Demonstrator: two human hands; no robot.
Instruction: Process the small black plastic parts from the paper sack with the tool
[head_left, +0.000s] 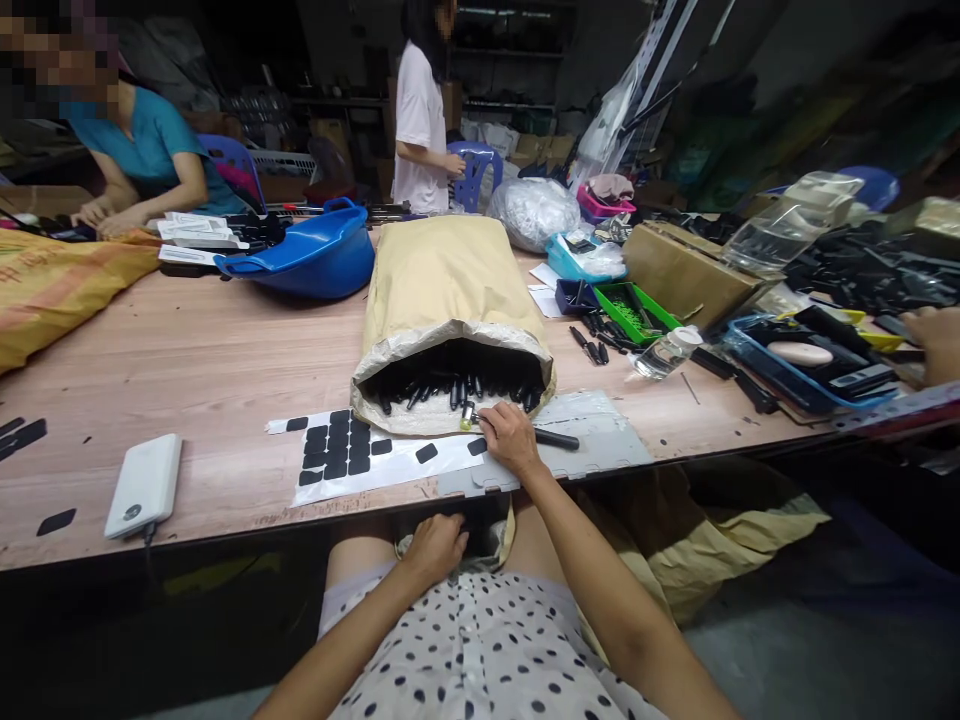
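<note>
My right hand (pixel 511 436) is closed around a small hammer at the table's front edge. The hammer's black handle (pixel 557 439) sticks out to the right of the fist, and its silver and yellow-green head (pixel 468 416) shows to the left. Just behind the hammer lies a large tan sack (pixel 450 265), its mouth facing me, with many black tube-like pieces (pixel 457 388) inside. Below the table edge, my left hand (pixel 433 548) is over my lap with fingers curled, beside an open bag (pixel 495 545); whatever it may hold is hidden.
Black rounded stickers (pixel 337 445) lie on a white sheet at the front. Left are a white power bank (pixel 144 485) and a blue basin (pixel 315 250). Right are a green tray (pixel 637 310), a clear bottle (pixel 667 352) and a blue tray (pixel 810 375). Two people are across the table; another hand (pixel 934 340) shows far right.
</note>
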